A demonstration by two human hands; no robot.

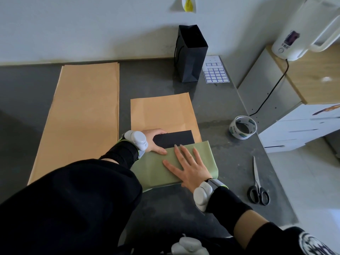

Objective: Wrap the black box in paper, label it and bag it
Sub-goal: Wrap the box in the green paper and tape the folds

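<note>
Black box (pixel 176 138): mid-bench, lying on the wrapping paper (pixel 163 113), its near half under the paper's green flap (pixel 156 172).
Right hand (pixel 189 168): fingers straight, spread, flat on the flap.
Scissors (pixel 258 190): closed, near the right edge of the bench (pixel 217 111).
Left hand (pixel 155 141): fingers and thumb clamped on the box's left end.
Tape roll (pixel 242 130): farther right.
Second orange sheet (pixel 82 116): flat, on the left.
Far edge: black bag (pixel 191 56) upright, label sheet (pixel 216 72) just beside it.

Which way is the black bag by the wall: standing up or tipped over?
Upright. The black bag stands on its base, open mouth facing up.
</note>
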